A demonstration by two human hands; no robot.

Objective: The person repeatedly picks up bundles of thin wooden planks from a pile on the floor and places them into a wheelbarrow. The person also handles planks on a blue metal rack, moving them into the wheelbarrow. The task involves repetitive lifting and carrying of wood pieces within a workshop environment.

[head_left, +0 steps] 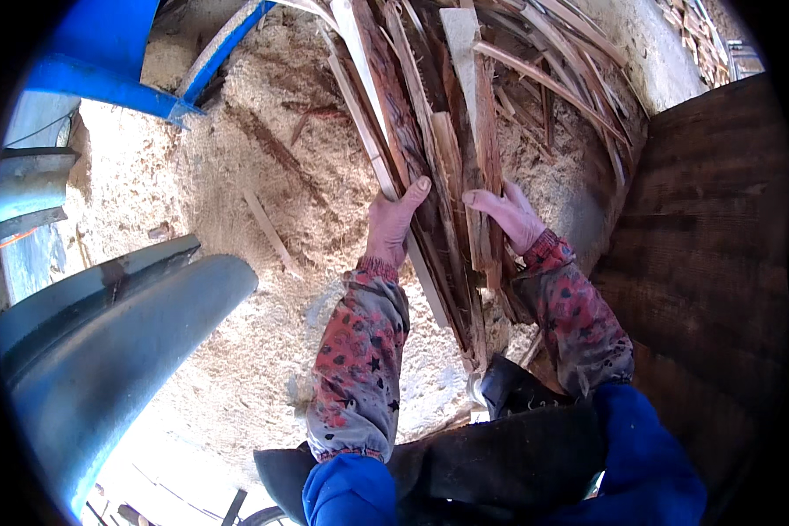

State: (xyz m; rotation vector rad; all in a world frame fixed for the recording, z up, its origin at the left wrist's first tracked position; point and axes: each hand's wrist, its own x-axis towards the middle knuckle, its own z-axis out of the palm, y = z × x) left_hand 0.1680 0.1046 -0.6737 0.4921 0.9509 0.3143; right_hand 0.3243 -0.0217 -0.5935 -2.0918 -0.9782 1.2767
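Nearest me I see patterned sleeves (pixel 359 368) over a dark apron (pixel 517 456). My left hand (pixel 393 219) lies flat on the bundle of wood strips (pixel 447 175), fingers wrapped round its left edge; right hand (pixel 510 215) presses the right side, fingers spread, so both clamp the bundle between them. I'd judge it best to squeeze evenly and keep the strips aligned. Beyond: sawdust heap (pixel 237 175), grey pipe (pixel 123 342), dark wood panel (pixel 710 263).
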